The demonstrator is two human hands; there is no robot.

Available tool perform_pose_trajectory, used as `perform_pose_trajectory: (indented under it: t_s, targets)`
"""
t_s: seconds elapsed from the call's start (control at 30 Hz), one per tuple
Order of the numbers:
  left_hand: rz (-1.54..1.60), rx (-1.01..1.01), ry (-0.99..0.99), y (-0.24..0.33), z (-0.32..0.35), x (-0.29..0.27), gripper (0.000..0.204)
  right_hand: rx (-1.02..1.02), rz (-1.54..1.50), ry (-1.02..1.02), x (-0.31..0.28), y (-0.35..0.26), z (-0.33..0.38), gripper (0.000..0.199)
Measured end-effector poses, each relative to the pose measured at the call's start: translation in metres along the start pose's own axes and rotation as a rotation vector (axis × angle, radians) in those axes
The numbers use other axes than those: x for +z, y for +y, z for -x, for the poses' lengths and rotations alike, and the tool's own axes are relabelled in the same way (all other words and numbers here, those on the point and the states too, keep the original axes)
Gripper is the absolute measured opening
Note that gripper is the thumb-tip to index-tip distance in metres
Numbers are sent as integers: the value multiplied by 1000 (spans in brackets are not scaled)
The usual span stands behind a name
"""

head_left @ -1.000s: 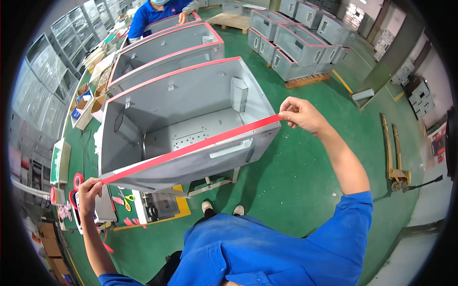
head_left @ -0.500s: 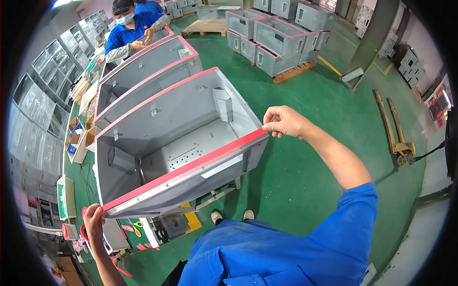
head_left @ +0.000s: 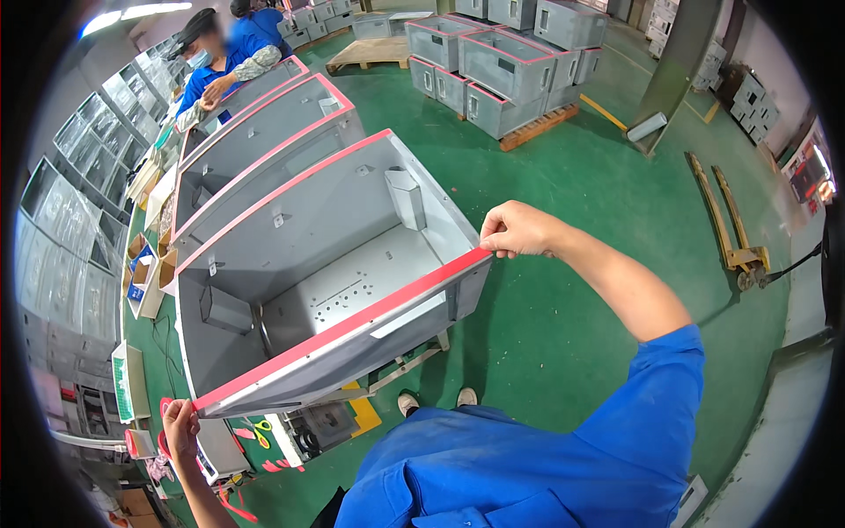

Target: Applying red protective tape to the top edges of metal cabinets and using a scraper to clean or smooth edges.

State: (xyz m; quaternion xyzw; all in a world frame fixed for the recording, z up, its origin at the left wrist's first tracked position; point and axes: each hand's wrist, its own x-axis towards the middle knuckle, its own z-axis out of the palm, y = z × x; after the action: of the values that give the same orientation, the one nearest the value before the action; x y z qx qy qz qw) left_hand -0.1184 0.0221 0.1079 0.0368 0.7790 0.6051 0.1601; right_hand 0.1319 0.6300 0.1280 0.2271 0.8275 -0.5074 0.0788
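Observation:
A large grey metal cabinet (head_left: 334,229) lies open side up in front of me, its rims edged in red. A long red strip (head_left: 343,327) runs along its near rim. My right hand (head_left: 519,231) pinches the strip's right end at the cabinet's near right corner. My left hand (head_left: 180,424) holds the strip's left end at the near left corner, beside a red roll. The strip lies flat against the rim between both hands.
Two more grey cabinets (head_left: 255,141) stand behind the first, and a person in blue (head_left: 224,62) works at the far one. More grey cabinets sit on a pallet (head_left: 528,128). A yellow pallet jack (head_left: 735,229) stands at right. Shelves and boxes line the left.
The strip, held stretched in the air above the rim a second ago, has come down onto the cabinet's near rim. Both hands have moved in to the corners.

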Motion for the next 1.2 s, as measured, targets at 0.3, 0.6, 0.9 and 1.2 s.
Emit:
perform_pose_trajectory:
  t_s: [0.3,0.6,0.9,1.2]
  targets:
    - [45,-15,21,-1,-1,3,10,-16,16,-9,-2,5,-4,11]
    - [87,-2,29,-3,-1,4,9,-42,21,-8,-2,1,-2,11]
    - [87,10,36,-7,-2,1,8,-45,54,18,-1,2,-3,10]
    - [107,29,15,-10,-2,-2,9,-46,67,26,-1,0,-3,10]
